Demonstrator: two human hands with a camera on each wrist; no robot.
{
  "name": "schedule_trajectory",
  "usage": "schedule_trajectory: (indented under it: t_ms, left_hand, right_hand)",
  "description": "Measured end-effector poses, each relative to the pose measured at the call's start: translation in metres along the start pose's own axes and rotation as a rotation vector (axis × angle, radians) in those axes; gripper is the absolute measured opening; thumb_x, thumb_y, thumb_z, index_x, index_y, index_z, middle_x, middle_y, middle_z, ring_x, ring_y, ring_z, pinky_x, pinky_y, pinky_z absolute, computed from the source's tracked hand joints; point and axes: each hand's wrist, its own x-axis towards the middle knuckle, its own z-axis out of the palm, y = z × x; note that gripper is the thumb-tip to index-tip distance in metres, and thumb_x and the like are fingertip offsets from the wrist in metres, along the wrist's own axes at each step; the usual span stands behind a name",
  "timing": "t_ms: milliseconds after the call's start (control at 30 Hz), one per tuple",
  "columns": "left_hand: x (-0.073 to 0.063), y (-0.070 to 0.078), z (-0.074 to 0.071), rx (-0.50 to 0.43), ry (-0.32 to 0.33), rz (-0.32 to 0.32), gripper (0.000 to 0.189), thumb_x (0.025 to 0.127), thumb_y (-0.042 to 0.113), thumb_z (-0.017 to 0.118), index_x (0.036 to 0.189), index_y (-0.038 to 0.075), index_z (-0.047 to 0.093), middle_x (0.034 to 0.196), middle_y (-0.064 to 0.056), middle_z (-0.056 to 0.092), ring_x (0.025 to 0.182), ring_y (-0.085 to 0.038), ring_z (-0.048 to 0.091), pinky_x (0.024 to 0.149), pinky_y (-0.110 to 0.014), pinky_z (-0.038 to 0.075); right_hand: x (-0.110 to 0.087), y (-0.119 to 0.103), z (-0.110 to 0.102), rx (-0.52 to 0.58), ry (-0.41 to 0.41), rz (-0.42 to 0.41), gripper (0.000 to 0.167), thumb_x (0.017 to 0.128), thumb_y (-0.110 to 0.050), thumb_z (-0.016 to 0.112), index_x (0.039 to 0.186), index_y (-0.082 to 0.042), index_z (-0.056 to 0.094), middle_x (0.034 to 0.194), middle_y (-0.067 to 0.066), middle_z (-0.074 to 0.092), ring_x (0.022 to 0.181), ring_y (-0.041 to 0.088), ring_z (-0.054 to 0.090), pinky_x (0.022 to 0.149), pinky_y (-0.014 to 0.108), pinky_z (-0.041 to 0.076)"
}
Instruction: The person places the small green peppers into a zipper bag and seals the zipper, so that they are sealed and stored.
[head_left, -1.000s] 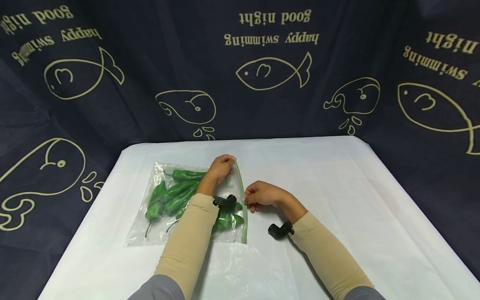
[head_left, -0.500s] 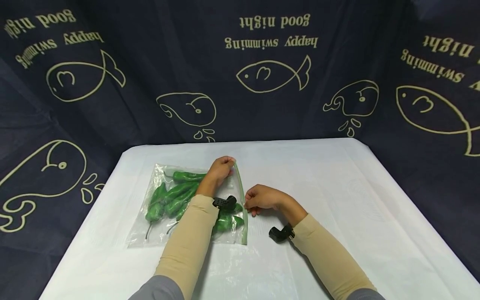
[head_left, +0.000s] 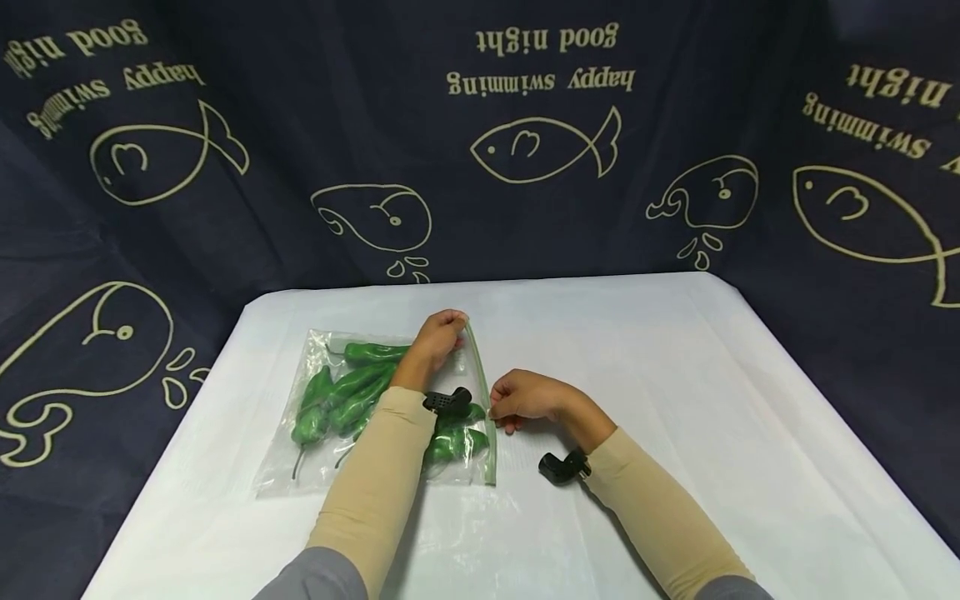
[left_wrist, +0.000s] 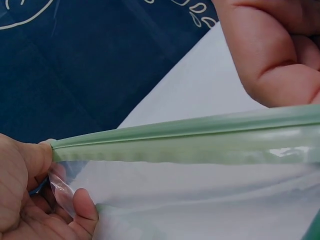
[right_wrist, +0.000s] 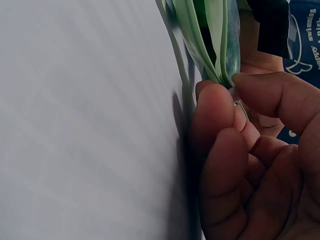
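Observation:
A clear zip bag [head_left: 318, 467] with several green peppers [head_left: 363, 387] inside lies flat on the table, its green zip strip [head_left: 477, 354] on the right side. At the far end of this strip, my left hand [head_left: 437, 340] pinches the corner. The left wrist view shows the left hand [left_wrist: 25, 190] holding that corner, with the strip stretched away from it. My right hand [head_left: 528, 395] pinches the strip about midway. In the right wrist view, thumb and fingers of the right hand [right_wrist: 250, 160] squeeze both lips together; beyond that pinch, the lips stand apart.
A white cloth covers the table [head_left: 637, 350]. Behind and beside it hangs a dark blue curtain [head_left: 300, 100] with fish and whale drawings. Black cameras sit on both wrists, and the left forearm [head_left: 375, 492] covers part of the bag.
Both hands keep their hold on the zip strip. The right hand has slid slightly nearer along it; the left hand and the peppers stay nearly still.

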Motion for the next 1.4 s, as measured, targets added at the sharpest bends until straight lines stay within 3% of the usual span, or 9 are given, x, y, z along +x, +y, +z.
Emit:
schedule_trajectory:
  t_ms: [500, 733, 1000, 1400]
  left_hand:
    - [0.003, 0.004, 0.001, -0.005, 0.000, -0.009, 0.030, 0.106, 0.015, 0.048, 0.125, -0.006, 0.059, 0.102, -0.004, 0.050, 0.088, -0.014, 0.049, 0.079, -0.029, 0.048]
    - [0.003, 0.003, -0.001, -0.012, 0.027, -0.006, 0.028, 0.105, 0.013, 0.049, 0.122, -0.006, 0.060, 0.101, -0.004, 0.051, 0.083, -0.015, 0.050, 0.073, -0.026, 0.048]
    - [0.005, 0.005, -0.005, -0.028, 0.057, -0.002, 0.029, 0.105, 0.013, 0.048, 0.122, -0.008, 0.058, 0.100, -0.003, 0.051, 0.083, -0.012, 0.047, 0.076, -0.026, 0.048]
    - [0.006, 0.008, -0.009, -0.071, 0.051, -0.060, 0.032, 0.106, 0.014, 0.046, 0.129, -0.007, 0.054, 0.105, -0.003, 0.048, 0.084, -0.016, 0.048, 0.078, -0.027, 0.047]
  right_hand:
    - [-0.003, 0.000, -0.002, 0.002, -0.046, 0.002, 0.018, 0.092, -0.005, 0.065, 0.074, -0.002, 0.061, 0.068, 0.009, 0.066, 0.057, 0.015, 0.063, 0.053, 0.024, 0.049]
    - [-0.004, 0.001, -0.003, 0.007, -0.067, -0.013, 0.017, 0.091, -0.005, 0.065, 0.075, -0.002, 0.061, 0.069, 0.009, 0.066, 0.057, 0.015, 0.063, 0.053, 0.024, 0.049]
    - [-0.004, -0.002, -0.001, 0.015, -0.079, -0.007, 0.017, 0.091, -0.005, 0.064, 0.075, -0.002, 0.062, 0.071, 0.011, 0.068, 0.059, 0.016, 0.065, 0.054, 0.025, 0.050]
    - [-0.009, -0.001, 0.003, 0.038, -0.093, -0.002, 0.016, 0.091, -0.003, 0.064, 0.075, -0.001, 0.061, 0.071, 0.013, 0.068, 0.059, 0.016, 0.065, 0.054, 0.024, 0.051]
